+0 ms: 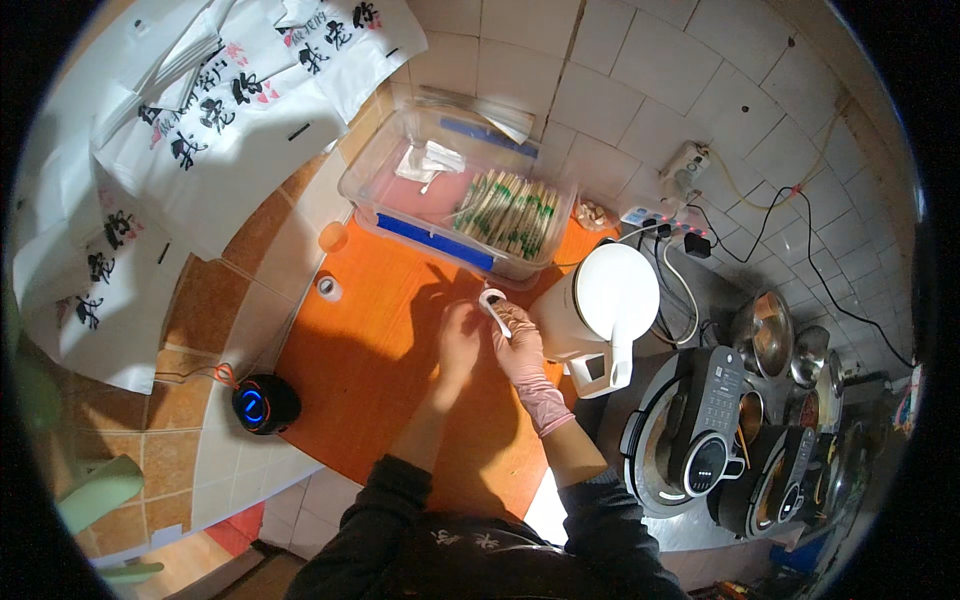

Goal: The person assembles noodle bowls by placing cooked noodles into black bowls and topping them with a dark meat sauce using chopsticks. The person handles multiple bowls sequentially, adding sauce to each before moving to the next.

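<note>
While left fingers point(461, 318) show unclear grip, right fingers point(513, 319) close around white utensil point(491, 299) jutting ahead.

Left hand point(459, 340) blurred; white printed sheets point(262, 165) cut off by edge.

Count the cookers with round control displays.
2: the first cooker is below and right of the white pitcher; the second cooker is just right of the first. Others may be hidden beyond.
</note>
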`<state>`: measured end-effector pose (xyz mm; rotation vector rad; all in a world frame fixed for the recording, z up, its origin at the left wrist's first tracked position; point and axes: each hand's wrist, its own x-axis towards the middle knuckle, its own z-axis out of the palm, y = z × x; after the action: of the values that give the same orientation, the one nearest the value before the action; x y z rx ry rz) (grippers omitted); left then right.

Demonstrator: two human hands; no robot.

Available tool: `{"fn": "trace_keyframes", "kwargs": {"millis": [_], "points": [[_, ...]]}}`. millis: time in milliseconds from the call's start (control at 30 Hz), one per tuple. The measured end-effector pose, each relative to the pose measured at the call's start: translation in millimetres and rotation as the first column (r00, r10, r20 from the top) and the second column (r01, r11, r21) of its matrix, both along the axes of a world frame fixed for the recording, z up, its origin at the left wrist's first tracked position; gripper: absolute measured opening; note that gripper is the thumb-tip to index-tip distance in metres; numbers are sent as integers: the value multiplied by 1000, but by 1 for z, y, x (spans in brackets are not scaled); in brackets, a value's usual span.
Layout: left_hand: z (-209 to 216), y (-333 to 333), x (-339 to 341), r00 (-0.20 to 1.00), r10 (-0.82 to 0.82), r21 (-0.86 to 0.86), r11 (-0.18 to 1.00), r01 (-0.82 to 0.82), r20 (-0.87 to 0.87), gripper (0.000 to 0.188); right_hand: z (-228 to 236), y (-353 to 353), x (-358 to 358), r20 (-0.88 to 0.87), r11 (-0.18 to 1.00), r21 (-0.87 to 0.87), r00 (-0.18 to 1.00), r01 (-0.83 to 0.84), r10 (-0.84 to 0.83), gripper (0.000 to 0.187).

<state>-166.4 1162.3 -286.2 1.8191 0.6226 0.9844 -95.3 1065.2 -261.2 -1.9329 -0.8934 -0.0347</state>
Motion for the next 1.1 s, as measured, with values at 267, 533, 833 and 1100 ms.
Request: {"fn": "trace_keyframes", "kwargs": {"millis": [267,533,833,1100], "points": [[-14,-2,-6,995,54,138,990,-42,-78,21,6,-3,-2,-2,998,-56,1000,-6,6,28],[-15,0,-6,968,75,-287,958,-3,239,11,15,-3,-2,87,998,-58,996,11,-6,21],[1,46,-84,906,379,-592,780,-202,190,11,55,-5,-21,39,996,-73,998,48,-46,30],[170,-3,-118,962,100,-228,973,-41,255,7,155,-52,-96,-887,902,432,185,11,422,31]]}}
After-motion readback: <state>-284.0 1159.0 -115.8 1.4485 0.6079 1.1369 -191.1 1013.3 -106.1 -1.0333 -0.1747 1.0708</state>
